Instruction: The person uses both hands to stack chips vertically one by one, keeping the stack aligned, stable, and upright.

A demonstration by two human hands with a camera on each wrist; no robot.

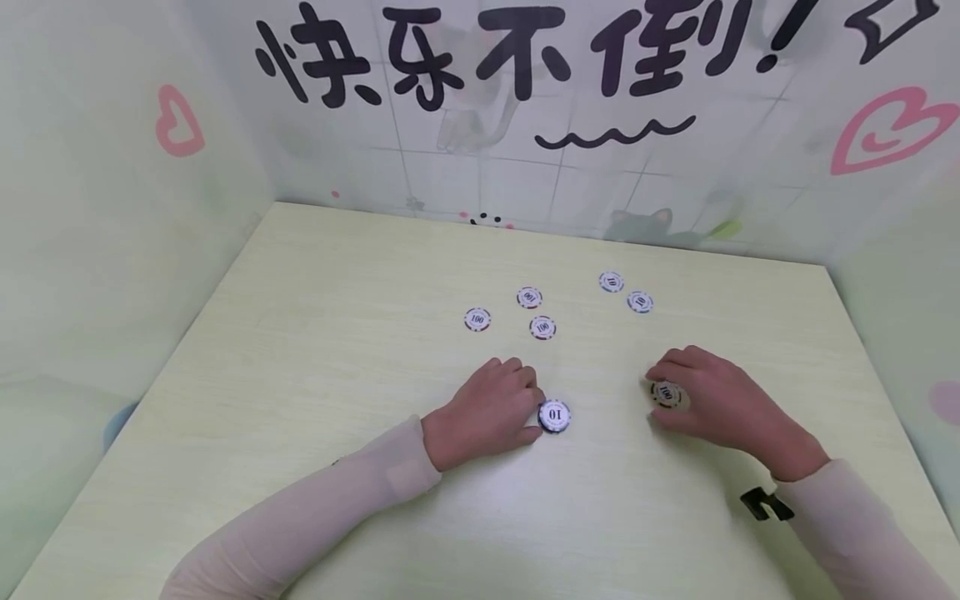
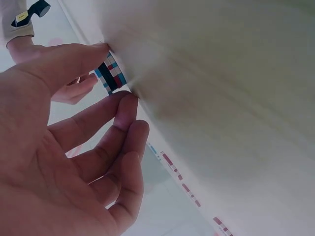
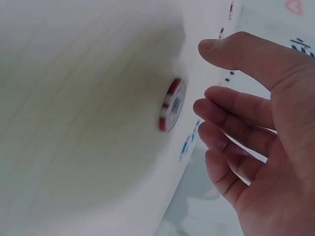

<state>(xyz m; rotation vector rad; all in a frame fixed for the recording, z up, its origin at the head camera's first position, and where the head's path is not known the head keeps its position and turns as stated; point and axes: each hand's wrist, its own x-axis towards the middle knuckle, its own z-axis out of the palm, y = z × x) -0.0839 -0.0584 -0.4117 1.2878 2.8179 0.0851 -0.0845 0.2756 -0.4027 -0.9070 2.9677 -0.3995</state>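
At the table's middle, my left hand [image 1: 487, 412] pinches a short stack of poker chips [image 1: 554, 416] at its left side, thumb and index fingertip on the edge. A chip marked 10 tops the stack. In the left wrist view the stack [image 2: 112, 73] shows blue and red striped edges between thumb and index. To the right, my right hand [image 1: 716, 404] hovers around a red-edged chip [image 1: 666, 394] marked 100. Its thumb and fingers stand apart, and in the right wrist view they do not touch that chip [image 3: 173, 105].
Farther back lie three chips marked 100, one of them a left chip [image 1: 477, 319]. Two chips marked 10, including a far chip [image 1: 611, 282], lie to their right. A printed wall [image 1: 480, 179] closes off the back of the pale table [image 1: 322, 333].
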